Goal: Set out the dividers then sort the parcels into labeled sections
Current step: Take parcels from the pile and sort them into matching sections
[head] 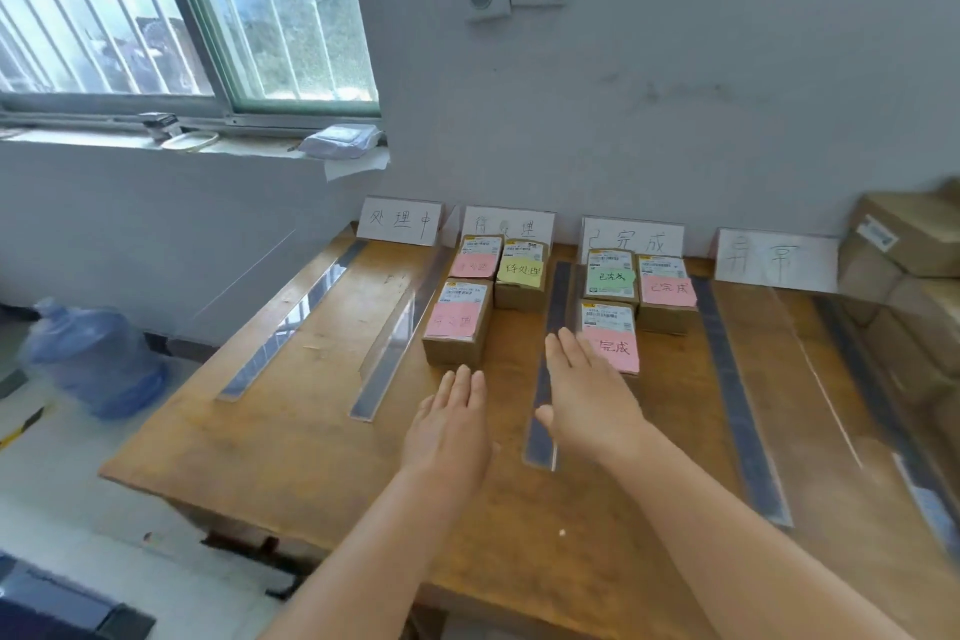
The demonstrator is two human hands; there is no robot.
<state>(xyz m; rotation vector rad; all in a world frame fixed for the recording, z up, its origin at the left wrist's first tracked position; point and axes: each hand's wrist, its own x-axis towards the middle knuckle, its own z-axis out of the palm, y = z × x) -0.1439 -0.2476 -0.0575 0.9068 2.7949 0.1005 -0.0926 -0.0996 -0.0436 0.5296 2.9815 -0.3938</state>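
Dividers set: clear strips lie front-to-back across the wooden table [270, 436], marking four lanes, each headed by a handwritten label card against the wall. The 处理中 card [400, 221] heads the leftmost lane, which holds no parcels. The second card [511, 221] (partly hidden by boxes) has three small cardboard parcels below it: near pink-tagged parcel [457, 322], far pink-tagged one [477, 255], green-tagged one [521, 273]. The 已完成 card [632, 236] lane also holds three, two tagged pink and one green; the nearest pink-tagged parcel [609, 333] is touching or just under the right hand's fingertips. The fourth card [776, 259] lane shows nothing sorted. Left hand [449, 423] flat, fingers straight, holding nothing, just short of the near parcel. Right hand [587, 395] likewise flat and empty, over the middle divider [545, 379]. Larger cartons [906, 244] are stacked at the right edge. Judgement: sorting well along, two lanes unfilled; whether more parcels remain cannot be told.
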